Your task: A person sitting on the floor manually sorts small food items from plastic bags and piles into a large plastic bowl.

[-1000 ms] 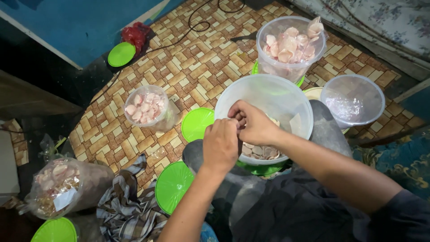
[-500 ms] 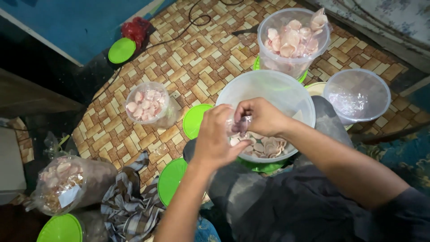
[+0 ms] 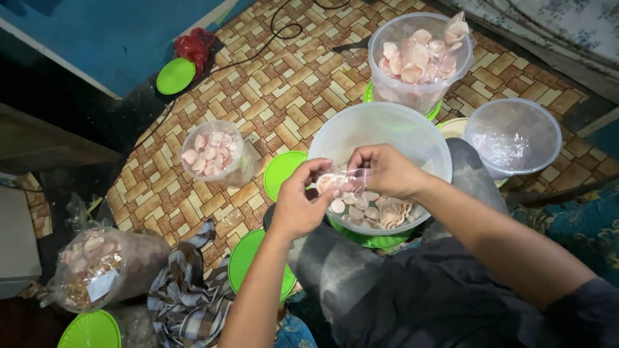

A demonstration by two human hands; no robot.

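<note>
- Left hand (image 3: 298, 205) and right hand (image 3: 385, 171) are meeting over the near side of a large clear tub (image 3: 380, 138), fingers of both pinching a small clear plastic bag (image 3: 342, 180) stretched between them.
- The small bag is holding a few pale pink round crackers; whether its mouth is open or sealed cannot be told.
- Directly below the hands, the tub is holding a shallow layer of loose crackers (image 3: 371, 212) on its bottom; the tub is resting on a green lid and against the person's lap.
- Dark trousers (image 3: 361, 283) are showing beneath both forearms, nearest the camera.
- Just left of the left hand, a green lid (image 3: 282, 173) is lying flat on the patterned floor mat (image 3: 284, 96); another green lid (image 3: 250, 261) is lying under the left forearm.
- Further left of the left hand, a small clear container (image 3: 209, 154) filled with crackers is sitting on the mat.
- Beyond the right hand, a tall clear container (image 3: 419, 61) is standing heaped with crackers.
- To the right of the right hand, an empty-looking clear container (image 3: 512, 136) is sitting, its contents too faint to tell.
- Far left and near the camera, a bulging plastic bag of crackers (image 3: 97, 267) is lying beside a checked cloth (image 3: 190, 296).
- Far beyond the left hand, a green lid (image 3: 175, 75) is lying next to a red bundle (image 3: 196, 45).
</note>
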